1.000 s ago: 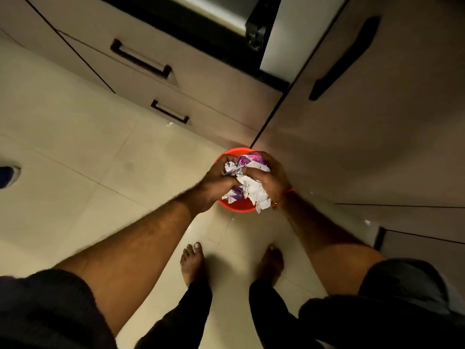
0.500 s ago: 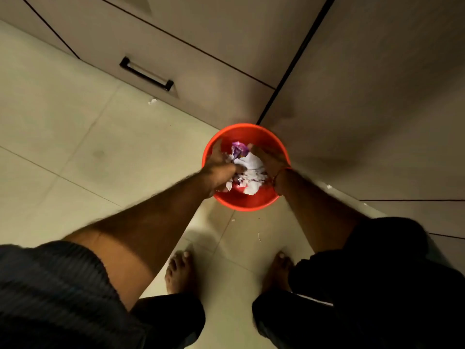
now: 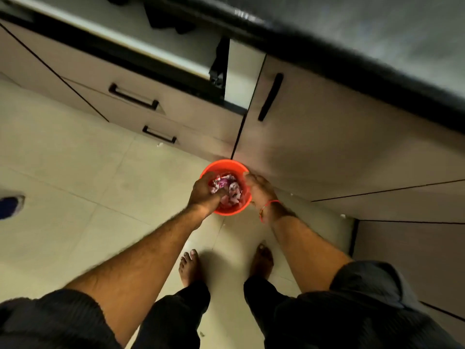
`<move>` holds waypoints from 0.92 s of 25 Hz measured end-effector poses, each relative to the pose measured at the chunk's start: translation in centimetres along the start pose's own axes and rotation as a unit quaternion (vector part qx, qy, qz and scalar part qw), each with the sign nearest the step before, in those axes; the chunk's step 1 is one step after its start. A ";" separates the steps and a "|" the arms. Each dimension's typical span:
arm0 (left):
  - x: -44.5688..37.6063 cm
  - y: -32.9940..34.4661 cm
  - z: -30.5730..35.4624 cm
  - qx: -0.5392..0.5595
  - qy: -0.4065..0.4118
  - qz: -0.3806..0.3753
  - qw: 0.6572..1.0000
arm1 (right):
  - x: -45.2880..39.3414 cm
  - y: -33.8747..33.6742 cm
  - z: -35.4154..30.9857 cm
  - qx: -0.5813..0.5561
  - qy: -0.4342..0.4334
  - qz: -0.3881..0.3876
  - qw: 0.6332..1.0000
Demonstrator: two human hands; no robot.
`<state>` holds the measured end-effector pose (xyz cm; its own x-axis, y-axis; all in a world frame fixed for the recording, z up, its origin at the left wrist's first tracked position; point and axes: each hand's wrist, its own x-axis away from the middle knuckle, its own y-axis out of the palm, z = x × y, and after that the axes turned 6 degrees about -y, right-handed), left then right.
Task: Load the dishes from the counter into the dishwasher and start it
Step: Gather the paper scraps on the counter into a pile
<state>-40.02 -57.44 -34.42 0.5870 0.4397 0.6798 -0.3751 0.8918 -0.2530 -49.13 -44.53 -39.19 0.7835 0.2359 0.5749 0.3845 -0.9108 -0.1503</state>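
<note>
Orange plastic is what you have under your hands: a small bin (image 3: pixel 232 209) on the floor tiles (image 3: pixel 75 177), tight against the cabinet corner, stuffed with crumpled white and purple wrappers (image 3: pixel 227 186). Your left hand (image 3: pixel 205 191) is pressing down into that wad with curled fingers, though whether it is pinching the paper or only pushing on it is hard to tell. Your right hand (image 3: pixel 259 190) rests on the bin's right rim, and its fingers are hidden from view. The 2 hands sit close together, with only the mouth of the bin between them.

Push too hard on 1 side and the light bin could tip or skid along the tiles, spilling wrappers by your bare feet (image 3: pixel 188 264). Springy paper may also pop back out when you let go.

No dishes show anywhere here. The dark counter (image 3: pixel 377 34) runs along the top right, and below it an open appliance door (image 3: pixel 151 39) to the upper left may be the dishwasher, so the loading itself looks not yet begun.
</note>
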 end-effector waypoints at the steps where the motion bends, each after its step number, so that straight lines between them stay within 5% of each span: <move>1: 2.0 -0.8 1.8 -0.009 0.016 0.003 1.000 | 2.2 -0.6 -2.1 -0.012 0.000 0.014 1.000; 5: 8.4 -2.9 8.2 -0.045 0.095 0.009 0.994 | 11.1 -3.3 -10.6 -0.032 -0.006 0.032 0.999; 12: 17.0 -1.9 20.3 -0.095 0.246 -0.047 0.963 | 21.9 -11.0 -20.1 -0.061 -0.150 0.093 0.982; 23: 26.6 12.9 33.4 -0.194 0.417 -0.163 0.873 | 27.1 -31.8 -27.5 -0.191 -0.289 0.332 0.878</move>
<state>-53.24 -37.80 3.35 0.9959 -0.0644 0.0638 0.0867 0.8816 -0.4640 -53.51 -18.53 3.32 0.9323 -0.3572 -0.0572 -0.3550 -0.9338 0.0454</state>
